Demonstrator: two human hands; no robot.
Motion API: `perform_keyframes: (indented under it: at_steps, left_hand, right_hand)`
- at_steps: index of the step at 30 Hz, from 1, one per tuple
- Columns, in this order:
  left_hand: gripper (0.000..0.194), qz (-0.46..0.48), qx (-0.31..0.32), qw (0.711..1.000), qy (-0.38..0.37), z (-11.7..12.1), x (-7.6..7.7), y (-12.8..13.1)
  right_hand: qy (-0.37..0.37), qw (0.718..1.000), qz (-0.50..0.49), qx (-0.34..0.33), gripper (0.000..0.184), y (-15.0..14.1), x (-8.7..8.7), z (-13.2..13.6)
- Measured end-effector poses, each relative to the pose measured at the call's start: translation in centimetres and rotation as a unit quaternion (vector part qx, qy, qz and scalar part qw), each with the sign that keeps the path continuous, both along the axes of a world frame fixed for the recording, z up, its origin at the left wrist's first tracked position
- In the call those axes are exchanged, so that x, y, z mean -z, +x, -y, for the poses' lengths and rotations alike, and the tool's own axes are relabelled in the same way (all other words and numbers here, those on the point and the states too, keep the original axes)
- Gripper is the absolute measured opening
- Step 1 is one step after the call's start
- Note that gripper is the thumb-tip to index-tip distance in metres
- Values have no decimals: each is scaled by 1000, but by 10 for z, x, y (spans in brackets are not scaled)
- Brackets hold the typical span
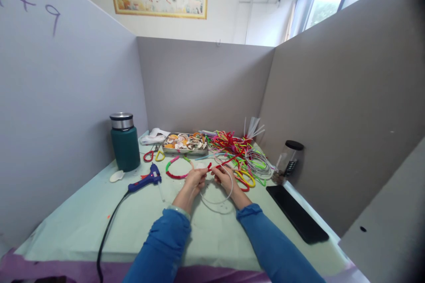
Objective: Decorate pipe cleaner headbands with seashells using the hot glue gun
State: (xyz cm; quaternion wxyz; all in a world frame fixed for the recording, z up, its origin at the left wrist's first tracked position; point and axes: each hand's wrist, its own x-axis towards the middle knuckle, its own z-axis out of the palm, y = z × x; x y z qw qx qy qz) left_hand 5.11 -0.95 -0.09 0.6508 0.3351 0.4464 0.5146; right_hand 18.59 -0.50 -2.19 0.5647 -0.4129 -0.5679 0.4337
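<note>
Pale cloth covers a partitioned table (76, 230). Left to right: one green bottle (125, 148); one glue gun (146, 180), whose overhanging cord (111, 221) could snag and drag it; one multicoloured ring (175, 177); left hand (196, 179) and right hand (223, 177), centre, pinching one red fuzzy stem (209, 166), white wire (217, 203) looping below, which a slack pinch might spring loose; one black slab (295, 212).

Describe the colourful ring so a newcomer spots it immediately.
On the table, find the metal tray of mixed pieces at the back. Just in front of it, by the left hand, lies the ring. Red, green and pink bands set it apart from the thin pale loop nearby.
</note>
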Motion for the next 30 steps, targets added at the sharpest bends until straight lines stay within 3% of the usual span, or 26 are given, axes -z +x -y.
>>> perform_keyframes:
  at_steps: [5,16,25,30]
  left_hand:
    - [20,-21,13,1000,-3,2,-1,2]
    - [17,-18,16,1000,-3,0,2,0]
    - [15,8,38,999,14,0,0,0]
    - [13,-5,47,999,20,1,2,0]
  right_hand:
    - [9,1000,-5,16,37,1,5,-4]
    - [-13,998,-22,-53,27,-2,1,1]
    - [5,998,-37,-43,24,-2,2,-1]
    - [25,999,10,-24,17,0,-1,0]
